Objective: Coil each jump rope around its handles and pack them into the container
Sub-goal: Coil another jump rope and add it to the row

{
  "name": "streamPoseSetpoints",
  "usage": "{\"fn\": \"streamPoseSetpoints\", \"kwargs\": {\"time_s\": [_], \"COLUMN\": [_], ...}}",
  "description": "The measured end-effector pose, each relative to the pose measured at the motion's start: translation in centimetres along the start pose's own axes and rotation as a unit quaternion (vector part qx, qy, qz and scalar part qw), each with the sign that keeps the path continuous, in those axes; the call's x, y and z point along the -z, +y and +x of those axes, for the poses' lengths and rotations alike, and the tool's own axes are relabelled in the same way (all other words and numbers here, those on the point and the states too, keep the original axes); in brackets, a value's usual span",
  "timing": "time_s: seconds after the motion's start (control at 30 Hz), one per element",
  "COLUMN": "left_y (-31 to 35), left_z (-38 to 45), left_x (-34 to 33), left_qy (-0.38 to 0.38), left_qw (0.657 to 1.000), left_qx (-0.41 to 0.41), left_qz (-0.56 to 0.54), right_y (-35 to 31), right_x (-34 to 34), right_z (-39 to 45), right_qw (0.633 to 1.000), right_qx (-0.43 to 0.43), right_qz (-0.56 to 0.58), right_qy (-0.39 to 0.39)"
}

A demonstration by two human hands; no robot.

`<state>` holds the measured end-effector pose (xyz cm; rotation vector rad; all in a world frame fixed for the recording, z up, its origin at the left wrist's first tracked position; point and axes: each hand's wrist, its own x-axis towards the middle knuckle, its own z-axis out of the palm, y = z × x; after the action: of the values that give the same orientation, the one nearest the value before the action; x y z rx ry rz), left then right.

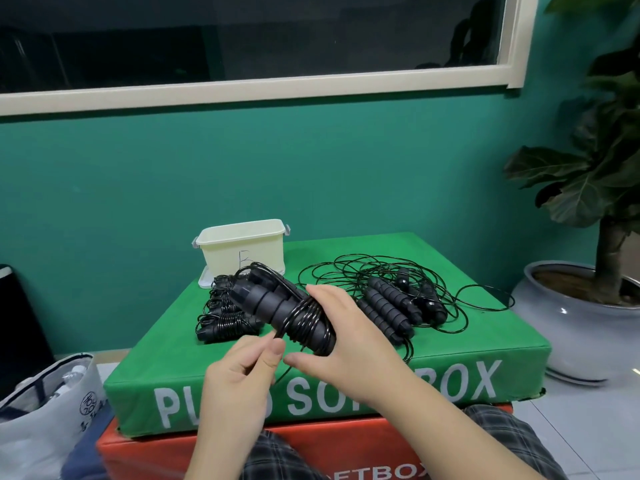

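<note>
Mid-frame, a pair of handles point(277, 304) is gripped by the right hand point(341, 336), fingers curled over the coils, thumb underneath. The rope point(279, 332) end is pinched between thumb and forefinger of the left hand point(242, 374), lower center. The container point(244, 249) is parked behind, open, on the green box point(450, 344).

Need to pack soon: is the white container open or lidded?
Open: the container has no lid on; its rim is bare.

A gym-like indoor room: stacked green padded plyo soft box point(346, 382) on an orange one point(214, 448), teal painted wall point(242, 174), cream-framed window point(263, 88), potted leafy plant point(602, 174).
</note>
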<state>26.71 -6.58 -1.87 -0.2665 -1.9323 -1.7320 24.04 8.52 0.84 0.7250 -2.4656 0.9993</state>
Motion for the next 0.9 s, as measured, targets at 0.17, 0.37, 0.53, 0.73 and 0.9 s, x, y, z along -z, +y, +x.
{"fn": "streamPoseSetpoints", "kwargs": {"time_s": [0.17,0.37,0.53,0.73,0.9], "left_y": [0.2,0.7,0.4,0.4,0.3], "left_z": [-0.2,-0.5,-0.2,-0.1,0.3], "left_x": [-0.3,-0.7,-0.1,-0.1,-0.1], "left_qy": [-0.023,-0.058,-0.080,-0.029,-0.003], "left_qw": [0.999,0.995,0.991,0.994,0.997], "left_qx": [-0.007,-0.044,-0.060,0.019,0.062], "left_qz": [0.031,0.064,0.086,0.101,0.036], "right_y": [0.6,1.3,0.9,0.6,0.0], "right_x": [-0.2,-0.8,-0.6,-0.3,0.0], "right_z": [-0.1,-0.4,-0.4,-0.5,-0.6], "right_qw": [0.997,0.994,0.996,0.995,0.983], "right_qx": [0.000,-0.020,-0.016,-0.011,-0.031], "right_qz": [-0.050,-0.054,-0.025,0.069,0.177], "right_qy": [0.062,0.090,0.089,0.073,0.037]}}
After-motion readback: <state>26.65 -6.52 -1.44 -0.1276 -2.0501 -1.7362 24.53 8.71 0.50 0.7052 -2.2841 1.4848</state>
